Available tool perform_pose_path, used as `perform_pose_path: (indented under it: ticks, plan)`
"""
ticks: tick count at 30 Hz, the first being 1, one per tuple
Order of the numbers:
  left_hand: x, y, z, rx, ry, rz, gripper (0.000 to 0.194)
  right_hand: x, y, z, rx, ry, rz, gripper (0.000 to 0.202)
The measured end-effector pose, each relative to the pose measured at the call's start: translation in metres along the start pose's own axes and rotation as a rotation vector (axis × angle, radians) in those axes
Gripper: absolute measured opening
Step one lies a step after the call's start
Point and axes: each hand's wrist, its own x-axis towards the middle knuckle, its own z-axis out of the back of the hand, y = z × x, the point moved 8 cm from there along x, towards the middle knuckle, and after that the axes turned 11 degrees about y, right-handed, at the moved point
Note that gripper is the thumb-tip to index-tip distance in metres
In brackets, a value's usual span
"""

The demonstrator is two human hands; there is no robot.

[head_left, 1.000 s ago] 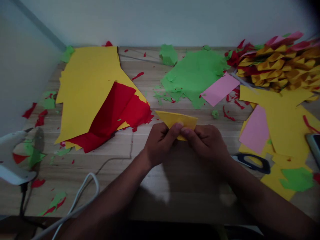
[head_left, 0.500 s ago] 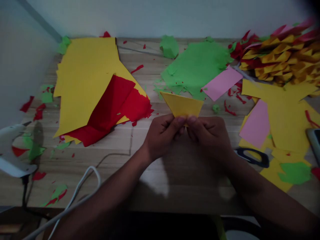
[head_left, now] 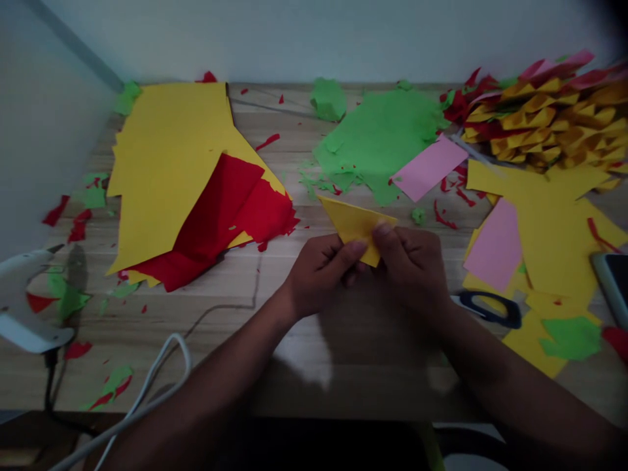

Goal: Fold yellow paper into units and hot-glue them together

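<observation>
A small folded piece of yellow paper (head_left: 349, 219) is held between my two hands above the middle of the table. My left hand (head_left: 321, 271) pinches its lower left part, the thumb lying across the front. My right hand (head_left: 409, 258) grips its right side, with the thumb pressed on the upper right face. The paper tapers to a point at the upper left and narrows at the bottom. Fingers behind it are mostly hidden.
Yellow sheets (head_left: 161, 163) with red paper (head_left: 216, 222) lie left. Green paper (head_left: 383, 144) and a pink strip (head_left: 429, 167) lie behind. At right are folded yellow pieces (head_left: 554, 124), scissors (head_left: 490, 309) and a phone (head_left: 613, 284). A glue gun (head_left: 29, 301) and white cable (head_left: 184, 353) are left.
My right thumb has slid up and right over the paper, apart from the left thumb. More of the paper's lower part shows. The view has shifted slightly.
</observation>
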Motion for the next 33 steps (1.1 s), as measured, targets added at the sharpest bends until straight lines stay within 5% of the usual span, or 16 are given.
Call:
perform_pose_path:
  ticks: [3,8,15,22,28,33]
  plan:
    - [-0.001,-0.002,0.001,0.103,-0.005,0.003,0.046,-0.002,0.005,0.006,-0.059,-0.074,0.044,0.054]
    - [-0.001,-0.003,0.004,0.075,-0.034,-0.022,0.042,-0.002,-0.005,0.001,-0.027,-0.014,-0.030,0.059]
    - [0.001,-0.002,-0.005,0.062,0.093,-0.024,0.046,-0.002,0.005,0.009,-0.066,-0.089,0.047,0.050]
    - [-0.004,-0.001,0.033,0.128,-0.342,-0.043,0.046,0.005,0.006,-0.011,-0.132,0.156,0.102,0.046]
    - [-0.001,-0.005,0.019,0.182,-0.224,-0.070,0.044,0.005,0.003,-0.014,-0.119,0.180,0.095,0.041]
    - [-0.005,-0.010,0.028,0.172,-0.337,-0.143,0.040,0.004,0.002,-0.017,-0.116,0.203,0.071,0.044]
